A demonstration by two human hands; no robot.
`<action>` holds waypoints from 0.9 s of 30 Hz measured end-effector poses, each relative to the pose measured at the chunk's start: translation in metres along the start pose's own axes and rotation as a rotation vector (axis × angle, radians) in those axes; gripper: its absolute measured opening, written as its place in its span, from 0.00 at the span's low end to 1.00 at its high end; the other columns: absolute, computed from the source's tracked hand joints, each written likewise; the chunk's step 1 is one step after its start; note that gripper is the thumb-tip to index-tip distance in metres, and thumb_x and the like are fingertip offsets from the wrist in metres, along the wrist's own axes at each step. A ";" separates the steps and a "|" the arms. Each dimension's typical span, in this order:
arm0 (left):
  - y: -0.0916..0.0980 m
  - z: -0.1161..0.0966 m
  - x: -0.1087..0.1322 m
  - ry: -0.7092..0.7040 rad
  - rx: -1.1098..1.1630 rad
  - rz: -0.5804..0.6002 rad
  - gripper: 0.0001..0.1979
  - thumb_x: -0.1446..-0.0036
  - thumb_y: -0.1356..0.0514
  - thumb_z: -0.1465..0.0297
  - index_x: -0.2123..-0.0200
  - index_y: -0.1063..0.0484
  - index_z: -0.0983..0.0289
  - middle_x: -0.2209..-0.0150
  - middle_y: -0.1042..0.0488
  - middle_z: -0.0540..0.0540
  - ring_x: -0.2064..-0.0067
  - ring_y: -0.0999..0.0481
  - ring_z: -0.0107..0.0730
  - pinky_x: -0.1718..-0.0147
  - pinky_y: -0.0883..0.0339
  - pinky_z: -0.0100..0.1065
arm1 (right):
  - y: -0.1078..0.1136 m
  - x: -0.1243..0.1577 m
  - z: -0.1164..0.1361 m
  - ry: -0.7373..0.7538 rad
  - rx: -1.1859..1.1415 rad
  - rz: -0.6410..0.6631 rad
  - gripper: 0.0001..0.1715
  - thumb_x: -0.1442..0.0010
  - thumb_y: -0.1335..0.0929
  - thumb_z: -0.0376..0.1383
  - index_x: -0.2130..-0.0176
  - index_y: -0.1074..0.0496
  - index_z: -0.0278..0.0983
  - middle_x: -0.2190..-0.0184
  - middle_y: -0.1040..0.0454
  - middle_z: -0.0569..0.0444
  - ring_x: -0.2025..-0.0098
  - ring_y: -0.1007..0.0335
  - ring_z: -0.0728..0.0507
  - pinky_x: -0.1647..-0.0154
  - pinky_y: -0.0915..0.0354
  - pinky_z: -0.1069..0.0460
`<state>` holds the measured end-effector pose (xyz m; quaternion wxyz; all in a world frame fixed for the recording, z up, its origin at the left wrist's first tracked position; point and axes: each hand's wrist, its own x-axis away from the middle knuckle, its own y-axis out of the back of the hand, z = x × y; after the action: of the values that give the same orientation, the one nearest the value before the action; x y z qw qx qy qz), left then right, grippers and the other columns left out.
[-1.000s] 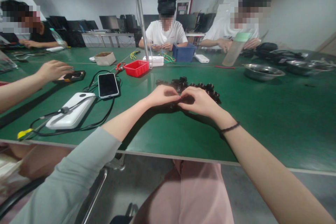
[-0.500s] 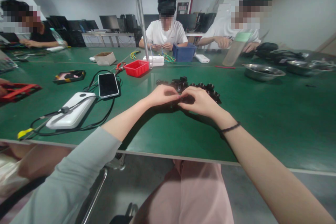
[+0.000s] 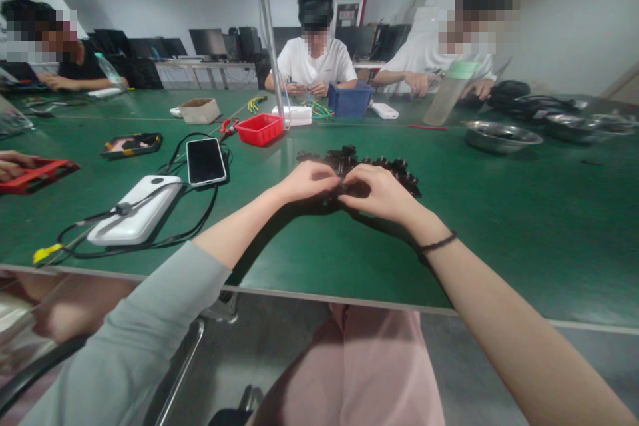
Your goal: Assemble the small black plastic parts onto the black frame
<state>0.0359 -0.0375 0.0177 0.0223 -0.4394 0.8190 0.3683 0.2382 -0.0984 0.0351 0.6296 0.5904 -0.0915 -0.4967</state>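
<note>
My bare left hand (image 3: 309,181) and my bare right hand (image 3: 382,192), the latter with a thin dark band (image 3: 439,243) at its wrist, nearly meet at the fingertips above the smooth dark green surface (image 3: 499,233), and I cannot tell whether either is clamped on something small there. The cluster of small glossy black parts (image 3: 344,158) lies on the surface just beyond my fingers, partly hidden by them, while a white-edged phone with a black screen (image 3: 206,162) lies off to my left, near a flat, rounded white device (image 3: 138,223).
</note>
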 end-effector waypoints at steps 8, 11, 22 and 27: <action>0.001 0.001 -0.001 0.008 0.055 0.029 0.12 0.49 0.40 0.66 0.67 0.21 0.66 0.70 0.22 0.53 0.67 0.25 0.29 0.64 0.32 0.29 | 0.000 0.000 0.000 0.002 0.014 0.001 0.08 0.46 0.28 0.38 0.66 0.26 0.36 0.64 0.22 0.47 0.61 0.25 0.39 0.57 0.32 0.45; 0.002 -0.002 0.000 0.004 0.065 0.044 0.11 0.50 0.40 0.68 0.67 0.21 0.67 0.70 0.22 0.52 0.66 0.25 0.29 0.63 0.32 0.29 | 0.000 0.000 0.001 0.006 0.011 0.004 0.07 0.46 0.28 0.38 0.66 0.25 0.36 0.64 0.22 0.47 0.61 0.25 0.39 0.57 0.31 0.46; 0.005 -0.004 0.000 -0.011 -0.002 0.058 0.13 0.54 0.37 0.69 0.64 0.21 0.66 0.65 0.23 0.53 0.67 0.30 0.26 0.68 0.37 0.28 | 0.001 0.000 0.002 0.005 -0.004 -0.031 0.07 0.46 0.28 0.37 0.66 0.25 0.36 0.65 0.22 0.47 0.63 0.26 0.40 0.60 0.32 0.47; 0.004 -0.004 0.001 -0.003 -0.001 0.065 0.14 0.55 0.37 0.68 0.63 0.22 0.67 0.66 0.24 0.52 0.67 0.30 0.27 0.67 0.37 0.28 | 0.000 0.001 0.000 0.021 -0.037 -0.056 0.07 0.46 0.28 0.37 0.67 0.26 0.36 0.67 0.23 0.48 0.64 0.27 0.41 0.61 0.31 0.47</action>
<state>0.0336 -0.0390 0.0230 0.0113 -0.4120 0.8326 0.3701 0.2385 -0.0986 0.0346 0.6269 0.5864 -0.0590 -0.5095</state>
